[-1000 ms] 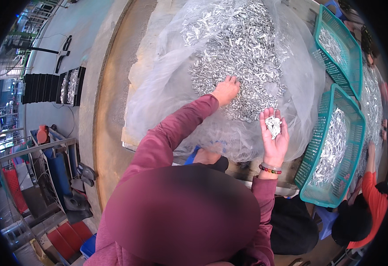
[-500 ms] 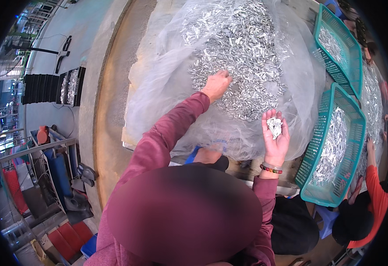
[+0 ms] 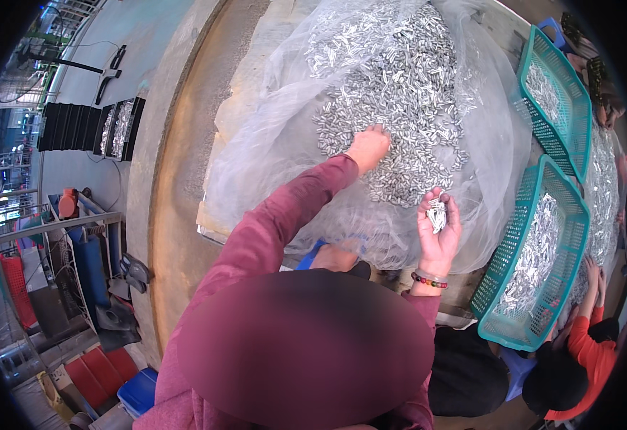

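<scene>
A wide heap of small silver metal tubes or pins (image 3: 407, 79) lies on a sheet of translucent white netting (image 3: 285, 122). My left hand (image 3: 369, 148) rests palm down on the heap's near left part, fingers curled together; whatever is under the fingertips is hidden. At the heap's near right edge, my right hand (image 3: 439, 240) is turned palm up. Its fingers bend round a small handful of the silver pieces (image 3: 437, 215), which lie in the palm. A beaded bracelet (image 3: 429, 280) circles the right wrist.
Two green plastic baskets (image 3: 482, 304) with silver pieces stand to the right. Beyond them, a person in an orange sleeve (image 3: 587, 351) has hands at another silver heap (image 3: 601, 193). Black trays (image 3: 70, 127) and a metal-framed rack (image 3: 63, 223) are off to the left.
The view has shifted, so heap and baskets sit lower in the picture. My right fingers have curled further over the silver pieces. My left hand stays on the heap.
</scene>
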A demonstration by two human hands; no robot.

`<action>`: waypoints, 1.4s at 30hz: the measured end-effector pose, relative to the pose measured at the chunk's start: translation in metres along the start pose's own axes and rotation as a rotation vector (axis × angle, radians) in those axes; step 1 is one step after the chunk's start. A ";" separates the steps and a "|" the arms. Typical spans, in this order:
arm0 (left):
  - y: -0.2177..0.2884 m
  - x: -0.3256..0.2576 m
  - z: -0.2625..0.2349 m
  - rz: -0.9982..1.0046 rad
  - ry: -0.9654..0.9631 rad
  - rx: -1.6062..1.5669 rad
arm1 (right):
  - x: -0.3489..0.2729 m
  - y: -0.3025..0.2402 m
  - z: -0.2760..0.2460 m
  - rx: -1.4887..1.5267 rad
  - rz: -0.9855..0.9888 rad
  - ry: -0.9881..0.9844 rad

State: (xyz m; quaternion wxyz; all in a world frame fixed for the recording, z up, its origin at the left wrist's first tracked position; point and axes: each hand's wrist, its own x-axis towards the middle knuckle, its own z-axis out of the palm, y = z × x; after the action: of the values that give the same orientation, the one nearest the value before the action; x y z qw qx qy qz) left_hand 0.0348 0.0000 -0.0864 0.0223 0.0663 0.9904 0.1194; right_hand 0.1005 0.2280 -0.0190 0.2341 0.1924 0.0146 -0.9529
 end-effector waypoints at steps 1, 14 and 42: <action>0.002 0.000 -0.008 -0.084 0.026 -0.082 | 0.000 0.000 -0.001 -0.015 -0.013 0.012; 0.016 -0.006 -0.067 -0.078 0.195 -0.651 | 0.002 -0.007 -0.011 0.114 -0.025 0.023; -0.145 0.010 0.027 -0.126 -0.046 0.202 | -0.134 -0.115 0.081 -0.005 -0.562 -0.413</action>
State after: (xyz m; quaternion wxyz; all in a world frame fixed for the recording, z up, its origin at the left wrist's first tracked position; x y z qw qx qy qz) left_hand 0.0085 -0.1321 -0.1479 0.0458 0.0087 0.9988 0.0159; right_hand 0.1292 0.3802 0.0987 -0.0387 -0.0165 0.0214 -0.9989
